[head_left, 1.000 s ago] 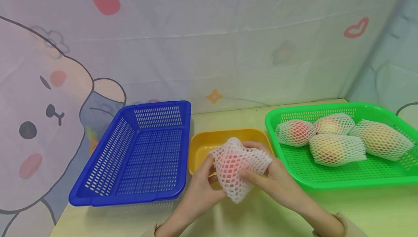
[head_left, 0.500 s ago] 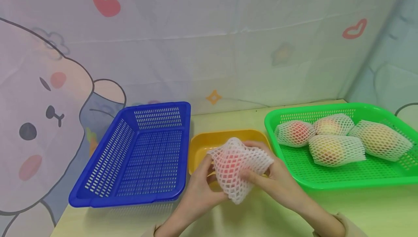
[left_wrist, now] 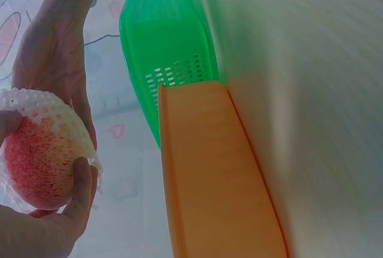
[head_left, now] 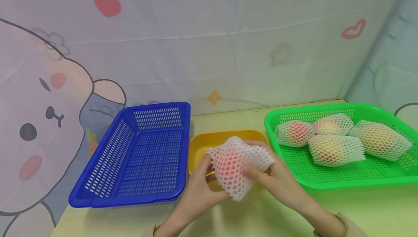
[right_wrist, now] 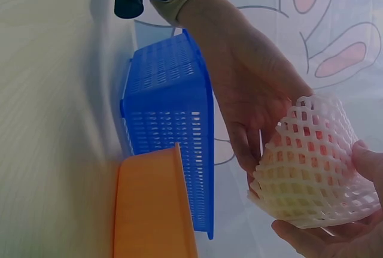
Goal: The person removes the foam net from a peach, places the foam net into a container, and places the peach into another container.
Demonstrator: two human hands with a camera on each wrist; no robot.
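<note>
Both hands hold a red and yellow peach [left_wrist: 39,162] in a white foam net [head_left: 233,170], raised over the near side of a yellow tray [head_left: 204,137]. My left hand [head_left: 203,189] grips the peach and net from the left, thumb low and fingers behind. On the other side, my right hand [head_left: 275,179] pinches the net, its thumb on the front face. In the left wrist view, bare speckled peach skin shows through the net's opening. The right wrist view shows the netted side, with the mesh stretched over the fruit. Some fingers of both hands are hidden behind it.
A blue basket [head_left: 150,160] with perforated walls stands on the left. At the right, a green basket [head_left: 343,179] contains several net-wrapped fruits [head_left: 330,150]. The pale table [head_left: 228,119] ends at a printed cloth backdrop [head_left: 196,48].
Both hands stay almost in place around the peach. The foam net's upper edges have spread slightly wider to left and right.
</note>
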